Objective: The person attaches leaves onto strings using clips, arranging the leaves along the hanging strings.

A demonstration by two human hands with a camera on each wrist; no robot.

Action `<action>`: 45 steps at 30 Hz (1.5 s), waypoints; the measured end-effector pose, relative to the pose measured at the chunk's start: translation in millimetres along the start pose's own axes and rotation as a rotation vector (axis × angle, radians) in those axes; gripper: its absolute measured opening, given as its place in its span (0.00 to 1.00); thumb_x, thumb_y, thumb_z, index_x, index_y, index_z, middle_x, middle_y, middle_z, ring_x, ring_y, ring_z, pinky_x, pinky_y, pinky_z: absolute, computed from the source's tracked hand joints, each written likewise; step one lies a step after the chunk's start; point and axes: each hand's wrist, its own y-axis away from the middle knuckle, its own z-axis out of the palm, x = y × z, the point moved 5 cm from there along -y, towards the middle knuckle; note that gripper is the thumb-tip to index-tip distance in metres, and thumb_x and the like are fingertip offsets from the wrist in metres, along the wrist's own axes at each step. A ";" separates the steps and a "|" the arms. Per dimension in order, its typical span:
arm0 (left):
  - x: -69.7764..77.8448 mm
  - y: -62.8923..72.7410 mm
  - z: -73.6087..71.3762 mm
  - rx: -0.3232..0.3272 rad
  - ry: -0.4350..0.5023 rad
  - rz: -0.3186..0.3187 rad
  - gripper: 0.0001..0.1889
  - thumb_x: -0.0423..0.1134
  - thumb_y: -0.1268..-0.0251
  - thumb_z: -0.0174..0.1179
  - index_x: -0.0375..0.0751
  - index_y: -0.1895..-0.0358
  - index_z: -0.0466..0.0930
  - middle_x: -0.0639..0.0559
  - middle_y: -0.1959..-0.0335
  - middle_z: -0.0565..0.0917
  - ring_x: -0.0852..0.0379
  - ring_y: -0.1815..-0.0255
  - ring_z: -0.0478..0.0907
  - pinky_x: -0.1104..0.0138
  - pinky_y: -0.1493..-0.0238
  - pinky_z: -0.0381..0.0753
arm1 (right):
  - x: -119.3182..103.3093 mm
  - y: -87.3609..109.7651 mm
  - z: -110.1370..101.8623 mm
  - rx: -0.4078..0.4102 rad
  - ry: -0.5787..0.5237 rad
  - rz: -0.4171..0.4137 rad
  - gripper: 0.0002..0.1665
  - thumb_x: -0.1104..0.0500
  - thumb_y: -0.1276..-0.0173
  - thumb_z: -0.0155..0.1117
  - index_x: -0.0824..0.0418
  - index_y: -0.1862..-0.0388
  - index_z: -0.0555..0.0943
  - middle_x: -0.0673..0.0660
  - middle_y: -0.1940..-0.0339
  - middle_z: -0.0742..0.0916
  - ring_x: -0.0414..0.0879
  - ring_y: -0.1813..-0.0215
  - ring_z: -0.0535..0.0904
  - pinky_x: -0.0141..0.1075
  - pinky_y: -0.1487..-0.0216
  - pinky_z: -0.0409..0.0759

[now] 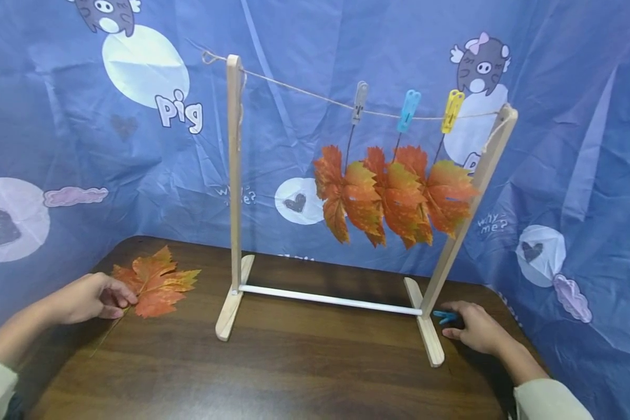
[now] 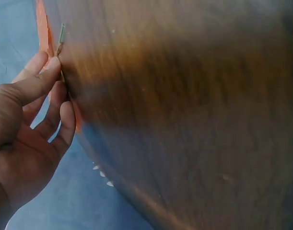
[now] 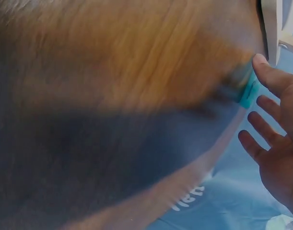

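In the head view my left hand (image 1: 91,297) pinches an orange-and-yellow artificial maple leaf (image 1: 157,283) near its stem, at the table's left side. The left wrist view shows that leaf (image 2: 44,28) edge-on, with thumb and fingertips together on its stem. My right hand (image 1: 478,326) is low at the right foot of a wooden rack, thumb and fingers apart around a blue clothespin (image 1: 445,317). In the right wrist view the clothespin (image 3: 249,91) lies just beyond the spread fingers, and no firm grip shows.
A wooden rack (image 1: 234,175) with a white lower bar (image 1: 331,300) stands on the brown table (image 1: 294,373). From its string (image 1: 299,90) hang three maple leaves, held by grey (image 1: 359,104), blue (image 1: 409,111) and yellow (image 1: 452,111) clothespins. Blue printed cloth (image 1: 304,35) surrounds the table.
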 end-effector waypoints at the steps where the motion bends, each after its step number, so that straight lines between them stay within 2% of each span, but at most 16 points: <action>1: 0.4 -1.0 0.6 -0.006 0.008 0.001 0.10 0.24 0.46 0.73 0.34 0.60 0.87 0.60 0.68 0.84 0.70 0.67 0.77 0.71 0.68 0.80 | 1.0 -0.2 0.4 -0.003 0.000 0.005 0.30 0.59 0.41 0.80 0.69 0.42 0.82 0.63 0.49 0.88 0.62 0.46 0.83 0.58 0.45 0.79; 4: 4.0 -4.0 3.0 -0.004 0.013 0.034 0.08 0.27 0.44 0.74 0.35 0.61 0.87 0.61 0.69 0.83 0.70 0.68 0.77 0.70 0.69 0.80 | 3.5 -1.1 1.7 -0.007 -0.009 0.018 0.29 0.58 0.41 0.80 0.67 0.42 0.82 0.62 0.49 0.88 0.62 0.46 0.83 0.57 0.45 0.79; 6: 6.6 -5.8 5.0 -0.009 0.005 0.027 0.07 0.30 0.43 0.74 0.37 0.62 0.87 0.62 0.69 0.83 0.71 0.68 0.76 0.70 0.69 0.79 | 4.2 -2.2 2.6 -0.005 -0.016 0.023 0.28 0.58 0.40 0.80 0.66 0.42 0.83 0.62 0.49 0.88 0.62 0.46 0.83 0.57 0.45 0.79; 13: 22.8 -14.9 14.8 -0.016 -0.018 0.070 0.04 0.34 0.40 0.74 0.42 0.64 0.88 0.65 0.72 0.82 0.71 0.70 0.75 0.71 0.71 0.77 | 9.8 -5.9 7.6 0.013 -0.022 0.040 0.24 0.57 0.39 0.79 0.64 0.45 0.85 0.61 0.52 0.89 0.60 0.48 0.84 0.57 0.46 0.80; 20: 37.4 -27.1 25.4 -0.048 -0.007 0.038 0.05 0.39 0.40 0.74 0.46 0.63 0.88 0.65 0.73 0.82 0.70 0.72 0.75 0.71 0.71 0.76 | 10.7 -6.7 8.3 -0.004 -0.028 0.067 0.18 0.59 0.38 0.77 0.64 0.50 0.86 0.57 0.57 0.89 0.54 0.54 0.84 0.53 0.51 0.81; 25: 50.0 -34.3 33.5 -0.070 -0.006 0.052 0.06 0.39 0.39 0.74 0.47 0.63 0.87 0.65 0.73 0.81 0.70 0.71 0.75 0.70 0.71 0.76 | 11.2 -5.2 8.0 0.002 -0.031 0.076 0.16 0.58 0.37 0.77 0.64 0.53 0.87 0.55 0.59 0.89 0.52 0.56 0.85 0.50 0.53 0.82; 30: 64.0 -39.6 39.7 -0.082 0.008 0.102 0.07 0.38 0.42 0.76 0.46 0.64 0.87 0.63 0.71 0.81 0.69 0.70 0.75 0.70 0.70 0.76 | 12.9 -3.6 8.2 0.021 -0.027 0.078 0.16 0.57 0.37 0.78 0.63 0.54 0.87 0.56 0.59 0.89 0.52 0.56 0.85 0.49 0.54 0.81; 33: 69.2 -41.3 42.9 -0.117 0.021 0.123 0.08 0.38 0.44 0.77 0.48 0.63 0.87 0.62 0.68 0.81 0.69 0.71 0.75 0.70 0.70 0.76 | 13.4 -2.5 8.7 0.025 -0.029 0.089 0.15 0.57 0.37 0.77 0.63 0.54 0.87 0.54 0.59 0.89 0.51 0.56 0.85 0.48 0.53 0.82; 37: 73.8 -44.0 46.5 -0.164 0.049 0.178 0.09 0.38 0.46 0.77 0.49 0.64 0.86 0.59 0.66 0.80 0.68 0.73 0.75 0.70 0.72 0.77 | 9.9 0.8 5.2 0.026 -0.039 0.086 0.15 0.56 0.37 0.77 0.63 0.56 0.87 0.53 0.60 0.89 0.48 0.58 0.84 0.45 0.56 0.81; 41: 76.7 -46.4 49.0 -0.182 0.062 0.248 0.09 0.37 0.47 0.77 0.49 0.68 0.84 0.56 0.64 0.79 0.68 0.74 0.75 0.70 0.73 0.77 | 2.0 4.3 -1.4 0.044 -0.061 0.065 0.14 0.55 0.37 0.77 0.61 0.58 0.87 0.50 0.63 0.89 0.45 0.60 0.84 0.43 0.58 0.81; 45: 76.4 -47.6 51.5 -0.196 0.044 0.273 0.08 0.38 0.47 0.76 0.51 0.71 0.83 0.57 0.62 0.77 0.67 0.69 0.72 0.69 0.68 0.75 | -6.2 6.7 -6.1 0.051 -0.109 0.037 0.13 0.55 0.36 0.76 0.60 0.58 0.86 0.49 0.64 0.89 0.42 0.60 0.84 0.42 0.58 0.83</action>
